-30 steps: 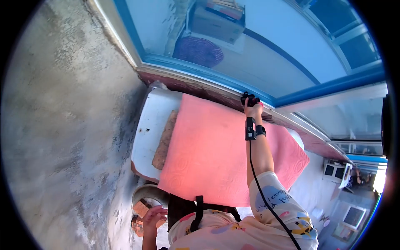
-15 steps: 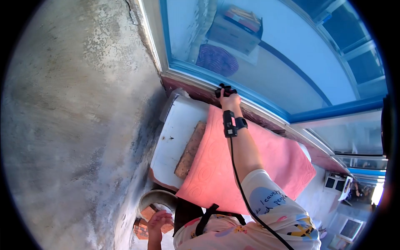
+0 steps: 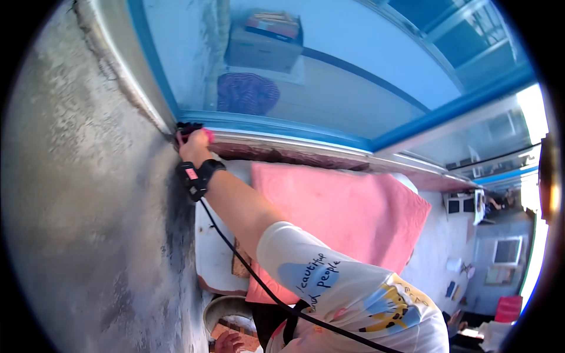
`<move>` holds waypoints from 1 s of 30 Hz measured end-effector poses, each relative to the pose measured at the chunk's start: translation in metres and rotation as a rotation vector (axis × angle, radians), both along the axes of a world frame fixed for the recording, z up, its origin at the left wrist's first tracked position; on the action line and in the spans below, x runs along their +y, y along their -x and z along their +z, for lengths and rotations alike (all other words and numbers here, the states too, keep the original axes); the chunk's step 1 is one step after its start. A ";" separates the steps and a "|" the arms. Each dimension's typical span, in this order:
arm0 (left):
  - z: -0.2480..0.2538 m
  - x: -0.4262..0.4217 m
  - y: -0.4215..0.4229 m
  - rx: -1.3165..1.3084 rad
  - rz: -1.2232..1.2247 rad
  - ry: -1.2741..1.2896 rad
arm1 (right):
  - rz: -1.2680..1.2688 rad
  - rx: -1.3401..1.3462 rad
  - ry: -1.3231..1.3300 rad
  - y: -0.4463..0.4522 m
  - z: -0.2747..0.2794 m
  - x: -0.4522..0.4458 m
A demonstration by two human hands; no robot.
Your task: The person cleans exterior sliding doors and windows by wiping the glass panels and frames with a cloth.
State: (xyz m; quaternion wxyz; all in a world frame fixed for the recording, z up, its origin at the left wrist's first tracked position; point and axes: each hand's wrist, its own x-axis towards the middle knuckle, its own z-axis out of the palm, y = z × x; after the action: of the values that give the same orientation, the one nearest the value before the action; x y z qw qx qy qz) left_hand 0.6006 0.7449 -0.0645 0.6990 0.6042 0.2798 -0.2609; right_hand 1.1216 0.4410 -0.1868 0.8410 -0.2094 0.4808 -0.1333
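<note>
My right hand (image 3: 195, 146) reaches to the corner where the blue window frame (image 3: 276, 130) meets the wall. Its fingers are closed at the sill, and a small bright pink thing (image 3: 209, 135) shows beside them; its kind is unclear. A black piece (image 3: 187, 129) sits over the fingertips. A black strapped device (image 3: 193, 179) with a cable is on the wrist. Low in the view, my left hand (image 3: 228, 342) is partly cut off by the edge, fingers loosely apart, above bricks (image 3: 242, 332) and a round basin (image 3: 219, 307).
A pink quilted mat (image 3: 329, 212) covers much of a white slab (image 3: 212, 253), where a brick (image 3: 240, 262) lies partly hidden. The rough grey wall (image 3: 88, 206) rises at the left. Behind the glass are a box (image 3: 265, 47) and a purple striped bundle (image 3: 247, 94).
My right hand has moved left along the sill into the corner by the wall. The pink thing now shows at its fingers. My left hand sits lower in the view.
</note>
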 end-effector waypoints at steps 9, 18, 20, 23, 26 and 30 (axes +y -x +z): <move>0.012 -0.061 -0.042 -0.130 -0.172 0.027 | 0.460 -0.400 -0.364 0.209 0.141 -0.068; 0.072 -0.269 -0.057 -0.422 -0.347 0.290 | 0.718 -0.415 -0.282 0.450 0.166 -0.182; 0.070 -0.312 -0.053 -0.289 -0.394 0.268 | 0.744 -0.318 -0.288 0.486 0.168 -0.193; 0.066 -0.361 -0.034 -0.391 -0.310 0.309 | 0.642 -0.365 -0.171 0.522 0.181 -0.224; 0.078 -0.405 -0.021 -0.389 -0.285 0.198 | 0.593 -0.284 0.078 0.546 0.191 -0.264; 0.083 -0.438 -0.011 -0.502 -0.304 0.117 | 0.403 -0.264 0.372 0.568 0.165 -0.296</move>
State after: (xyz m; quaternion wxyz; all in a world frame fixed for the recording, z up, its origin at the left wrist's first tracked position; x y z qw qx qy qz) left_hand 0.6112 0.3067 0.0185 0.7328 0.6437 -0.0112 -0.2206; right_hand 0.5532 0.1450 -0.0213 0.8529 -0.4319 0.2832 -0.0757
